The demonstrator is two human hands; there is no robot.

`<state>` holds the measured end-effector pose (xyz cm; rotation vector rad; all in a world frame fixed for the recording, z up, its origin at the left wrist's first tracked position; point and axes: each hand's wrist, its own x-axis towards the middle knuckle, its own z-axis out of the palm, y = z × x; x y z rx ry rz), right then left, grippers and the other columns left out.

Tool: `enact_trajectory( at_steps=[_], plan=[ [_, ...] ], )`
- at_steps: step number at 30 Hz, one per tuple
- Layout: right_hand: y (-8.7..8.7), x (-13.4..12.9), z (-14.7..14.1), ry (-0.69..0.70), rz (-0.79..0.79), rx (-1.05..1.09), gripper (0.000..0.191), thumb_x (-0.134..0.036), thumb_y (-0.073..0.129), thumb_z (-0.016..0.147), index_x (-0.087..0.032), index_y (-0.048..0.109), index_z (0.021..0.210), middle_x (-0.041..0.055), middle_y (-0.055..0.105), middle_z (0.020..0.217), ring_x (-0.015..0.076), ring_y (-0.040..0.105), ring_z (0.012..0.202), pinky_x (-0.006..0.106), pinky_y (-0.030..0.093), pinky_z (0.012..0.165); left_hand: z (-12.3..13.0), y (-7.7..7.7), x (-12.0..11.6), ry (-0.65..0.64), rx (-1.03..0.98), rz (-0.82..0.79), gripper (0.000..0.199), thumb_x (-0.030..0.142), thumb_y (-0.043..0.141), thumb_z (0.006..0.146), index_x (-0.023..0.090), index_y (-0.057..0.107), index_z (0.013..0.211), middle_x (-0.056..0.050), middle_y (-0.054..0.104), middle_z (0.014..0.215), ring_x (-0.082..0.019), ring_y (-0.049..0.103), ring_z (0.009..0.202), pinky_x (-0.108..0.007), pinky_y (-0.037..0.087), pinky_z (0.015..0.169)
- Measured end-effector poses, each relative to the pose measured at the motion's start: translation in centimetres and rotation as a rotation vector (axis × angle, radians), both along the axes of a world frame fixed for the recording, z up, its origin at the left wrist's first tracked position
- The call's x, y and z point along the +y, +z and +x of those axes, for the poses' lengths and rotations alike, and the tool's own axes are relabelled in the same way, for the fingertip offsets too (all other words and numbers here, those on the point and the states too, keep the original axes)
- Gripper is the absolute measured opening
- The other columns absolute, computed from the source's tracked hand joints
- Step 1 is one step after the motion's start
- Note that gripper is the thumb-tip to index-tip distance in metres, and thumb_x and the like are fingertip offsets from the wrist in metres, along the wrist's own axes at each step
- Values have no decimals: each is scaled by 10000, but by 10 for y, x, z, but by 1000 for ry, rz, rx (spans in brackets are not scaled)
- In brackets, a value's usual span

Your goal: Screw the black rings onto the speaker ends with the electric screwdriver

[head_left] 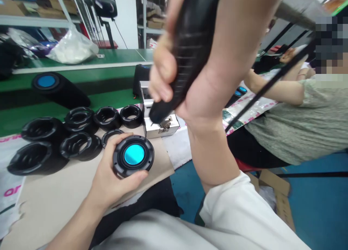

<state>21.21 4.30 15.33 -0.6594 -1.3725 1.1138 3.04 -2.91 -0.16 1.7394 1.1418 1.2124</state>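
Note:
My left hand (110, 177) is wrapped round a black cylindrical speaker (119, 165), its round end with a shiny blue disc facing up toward me. Raised above and to the right of it, my right hand (168, 69) grips a black electric screwdriver (190, 43) with a ribbed handle. The screwdriver points down and left, apart from the speaker; its tip is blurred. Just behind that tip stands a small silver box-shaped device (156, 132) with a metal fitting on its front. Several black ring-shaped housings (80, 146) stand to the left of the speaker.
Brown cardboard (62, 203) covers the bench in front of me. A longer black cylinder (62, 88) with a blue end lies at the back left, below a green shelf (116, 57) bearing a plastic bag (72, 45). Another person (301, 119) sits at the right.

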Motion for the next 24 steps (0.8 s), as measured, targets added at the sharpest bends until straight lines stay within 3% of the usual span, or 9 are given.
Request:
enact_trajectory(
  at_steps=[2,5,8,11,14,16,18,21,24],
  plan=[
    [-22,10,12,-149,152,96,417,-619,688,979,-249,547,852,-76,442,559,90,411,419,239,350,396,0,-1,-1,-11,-41,-9,713,437,927,773,240,598,1374,-105,681,1394,-338,692,1272,-407,579,1047],
    [-59,28,20,-323,103,96,601,-768,784,888,-243,522,756,-64,456,536,105,430,400,258,316,363,1,-2,-2,-18,-65,-9,700,407,930,782,239,607,1380,-97,690,1408,-314,683,1296,-371,557,1064],
    [-79,39,21,-292,96,124,683,-864,778,824,-232,528,750,-61,483,527,105,437,380,253,320,348,0,-3,-1,1,-53,-6,715,399,941,772,230,616,1386,-90,701,1398,-295,690,1282,-344,551,1055],
    [-85,42,24,-239,97,136,674,-855,777,835,-221,563,756,-56,498,538,102,450,387,240,330,340,0,-5,0,8,-45,-1,737,410,948,768,226,613,1397,-87,709,1386,-284,707,1250,-328,561,1026],
    [-87,36,28,-197,2,96,700,-865,773,830,-220,524,719,-55,494,524,102,449,373,229,329,325,0,-6,1,14,-63,-8,740,418,957,763,229,615,1391,-83,709,1383,-281,709,1243,-322,562,1020],
    [-82,26,31,-183,-38,121,673,-822,805,836,-220,528,723,-52,507,525,105,453,368,236,355,326,0,-6,0,16,-76,-18,746,424,964,755,233,615,1387,-80,708,1380,-281,712,1239,-323,566,1014],
    [-66,14,32,-160,26,201,563,-714,832,876,-222,574,779,-53,527,545,113,460,383,254,384,338,0,-4,0,15,-74,-28,755,439,968,748,234,616,1385,-79,711,1370,-284,722,1220,-328,579,998],
    [-23,-7,30,-53,146,242,431,-618,778,933,-227,603,894,-58,545,586,117,459,438,271,437,399,0,-2,3,6,-72,-59,816,519,980,730,223,611,1394,-94,711,1374,-305,724,1227,-357,584,1011],
    [22,-25,23,31,-7,80,590,-786,692,929,-227,512,868,-67,488,520,123,428,411,276,446,403,-2,-3,8,-22,-108,-100,955,686,980,677,218,602,1419,-121,685,1425,-346,691,1295,-408,560,1078]
  ],
)
